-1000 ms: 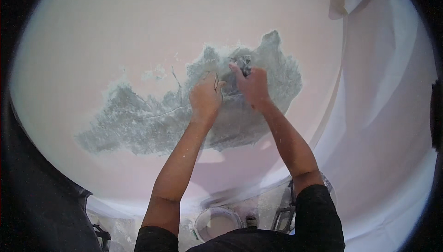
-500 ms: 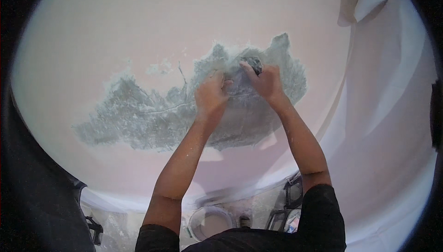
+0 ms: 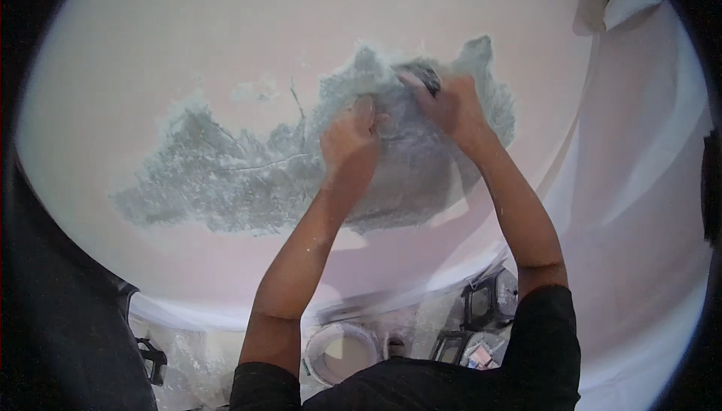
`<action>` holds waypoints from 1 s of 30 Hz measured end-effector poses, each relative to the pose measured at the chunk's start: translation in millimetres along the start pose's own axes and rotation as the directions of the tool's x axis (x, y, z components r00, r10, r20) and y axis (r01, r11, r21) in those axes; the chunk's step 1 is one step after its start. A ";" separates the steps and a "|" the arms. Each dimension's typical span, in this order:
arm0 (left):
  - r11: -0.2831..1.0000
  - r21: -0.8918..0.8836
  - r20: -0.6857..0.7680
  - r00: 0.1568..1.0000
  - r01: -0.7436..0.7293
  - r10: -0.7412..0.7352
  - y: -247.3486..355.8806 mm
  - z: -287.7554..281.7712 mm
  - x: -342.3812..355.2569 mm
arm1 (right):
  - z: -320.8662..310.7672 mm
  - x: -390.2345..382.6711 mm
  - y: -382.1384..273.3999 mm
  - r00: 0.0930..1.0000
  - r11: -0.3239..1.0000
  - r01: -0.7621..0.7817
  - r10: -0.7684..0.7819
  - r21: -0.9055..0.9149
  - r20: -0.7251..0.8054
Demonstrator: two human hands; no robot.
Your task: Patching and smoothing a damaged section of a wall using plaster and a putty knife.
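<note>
A rough-edged grey patch (image 3: 248, 178) spreads across the pale pinkish wall, with a thin raised line running through it. My right hand (image 3: 451, 106) grips a dark, shiny, crumpled wad (image 3: 425, 76) against the patch's upper right part, fingers curled round it and thumb side toward the left. Left of it, my left hand (image 3: 352, 136) is closed at the patch, its thumb pointing up. Whatever its curled fingers hold, if anything, is hidden. Whitish dust or smears ring the patch's upper edge.
A round white bucket (image 3: 343, 354) with pale contents stands on the floor below. Beside it are dark stools or frames (image 3: 481, 302) and a small container with colourful bits (image 3: 483, 352). White sheeting (image 3: 632, 208) hangs at the right; a dark covering (image 3: 64, 298) lies at the left.
My right hand has moved slightly up and to the right with the dark wad. The left hand has risen a little. The whole view has shifted slightly.
</note>
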State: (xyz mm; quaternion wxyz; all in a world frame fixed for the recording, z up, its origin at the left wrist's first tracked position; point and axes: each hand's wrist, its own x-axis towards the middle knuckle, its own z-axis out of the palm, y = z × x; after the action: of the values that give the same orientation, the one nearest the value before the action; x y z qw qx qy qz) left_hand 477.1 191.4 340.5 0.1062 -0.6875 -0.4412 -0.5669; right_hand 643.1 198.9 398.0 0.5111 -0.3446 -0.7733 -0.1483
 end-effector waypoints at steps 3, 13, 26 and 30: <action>0.999 0.026 -0.005 1.000 -0.026 0.027 -1.9 -5.7 0.9 | 15.2 17.2 3.9 0.966 0.961 0.259 -0.260 -0.093 -0.002; 0.999 -0.005 -0.040 0.999 0.037 -0.038 -6.2 1.0 1.3 | 5.9 2.3 7.6 0.996 0.995 0.084 -0.083 -0.051 0.012; 0.998 0.015 0.018 0.998 0.065 -0.065 -5.5 -1.3 0.7 | -4.7 3.9 -10.1 0.988 0.990 -0.115 0.122 -0.076 0.096; 0.994 -0.024 0.062 0.993 0.105 -0.103 1.0 -4.6 0.5 | -1.1 1.9 -7.5 0.990 0.991 -0.132 0.132 -0.011 0.052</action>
State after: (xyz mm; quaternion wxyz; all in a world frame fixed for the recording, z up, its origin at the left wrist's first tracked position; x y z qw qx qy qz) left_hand 474.7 188.1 342.8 0.0537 -0.6817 -0.4717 -0.5566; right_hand 638.2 193.6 401.1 0.4981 -0.4007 -0.7614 -0.1081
